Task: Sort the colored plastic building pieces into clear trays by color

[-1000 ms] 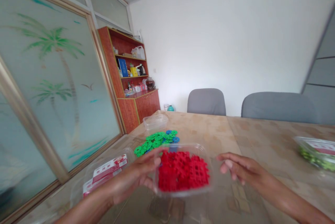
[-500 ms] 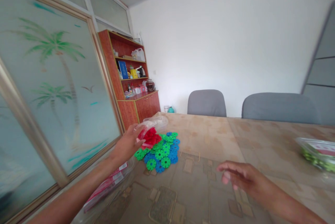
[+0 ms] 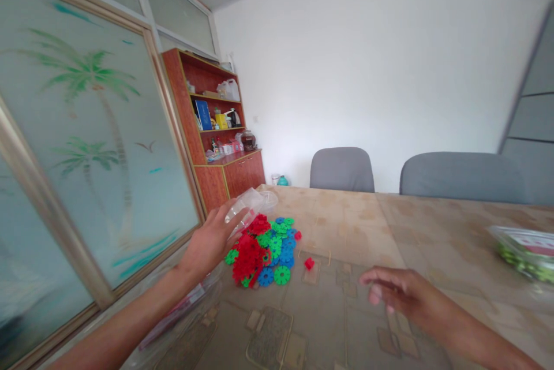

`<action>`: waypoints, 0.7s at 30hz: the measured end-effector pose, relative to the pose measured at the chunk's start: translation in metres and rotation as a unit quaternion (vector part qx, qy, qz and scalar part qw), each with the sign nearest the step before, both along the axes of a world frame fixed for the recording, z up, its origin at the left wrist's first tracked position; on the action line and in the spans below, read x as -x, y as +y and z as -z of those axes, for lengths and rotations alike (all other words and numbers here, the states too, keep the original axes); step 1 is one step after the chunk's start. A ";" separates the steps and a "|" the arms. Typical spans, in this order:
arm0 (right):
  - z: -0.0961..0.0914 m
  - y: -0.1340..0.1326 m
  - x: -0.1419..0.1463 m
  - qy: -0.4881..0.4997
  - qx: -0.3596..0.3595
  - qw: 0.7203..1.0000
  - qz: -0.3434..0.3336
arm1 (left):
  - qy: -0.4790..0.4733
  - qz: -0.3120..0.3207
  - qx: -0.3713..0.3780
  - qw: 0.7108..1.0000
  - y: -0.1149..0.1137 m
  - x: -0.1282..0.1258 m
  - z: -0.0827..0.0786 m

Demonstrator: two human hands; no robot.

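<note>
At the left of the head view my left hand (image 3: 212,238) grips a clear plastic bag (image 3: 244,208), tipped over a heap of toy pieces. Red plastic pieces (image 3: 249,257) lie on top of the heap beneath it. Notched green discs (image 3: 281,275) and blue discs (image 3: 265,276) show around and under the red ones. A single red piece (image 3: 309,264) rests on the tabletop right of the heap. My right hand (image 3: 392,288) hovers over the table with fingers loosely curled and apart, holding nothing.
Behind the bag stands a clear plastic tub (image 3: 270,201). Clear packaging with red print (image 3: 186,303) lies under my left forearm. A clear box of green items (image 3: 523,254) sits at the right on the patterned table (image 3: 346,220). Grey chairs (image 3: 341,169) line the far side.
Red pieces that were inside the clear bag have fallen onto the green and blue discs, a few scattering to the right. The bag has tipped up and emptied; my right hand stays put.
</note>
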State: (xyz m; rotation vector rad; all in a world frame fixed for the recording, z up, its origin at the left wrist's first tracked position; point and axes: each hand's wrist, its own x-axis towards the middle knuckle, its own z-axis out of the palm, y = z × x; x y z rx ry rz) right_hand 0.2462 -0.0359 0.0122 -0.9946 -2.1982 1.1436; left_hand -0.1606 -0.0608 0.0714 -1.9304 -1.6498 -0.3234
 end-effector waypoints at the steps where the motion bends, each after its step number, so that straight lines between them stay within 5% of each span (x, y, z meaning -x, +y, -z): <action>1: 0.000 0.001 -0.001 0.000 0.000 1.000 0.002 | 0.001 0.001 -0.006 1.000 0.000 0.000 -0.002; 6: 0.000 0.004 -0.003 0.002 0.002 1.000 0.014 | -0.098 0.031 -0.018 0.995 0.010 -0.002 -0.016; 12: 0.000 0.006 -0.006 0.006 -0.010 1.000 0.010 | -0.383 0.063 0.025 0.921 0.065 -0.020 -0.029; 21: 0.002 0.011 -0.018 0.013 0.006 1.000 0.022 | -0.568 -0.039 0.146 0.809 0.168 -0.102 0.014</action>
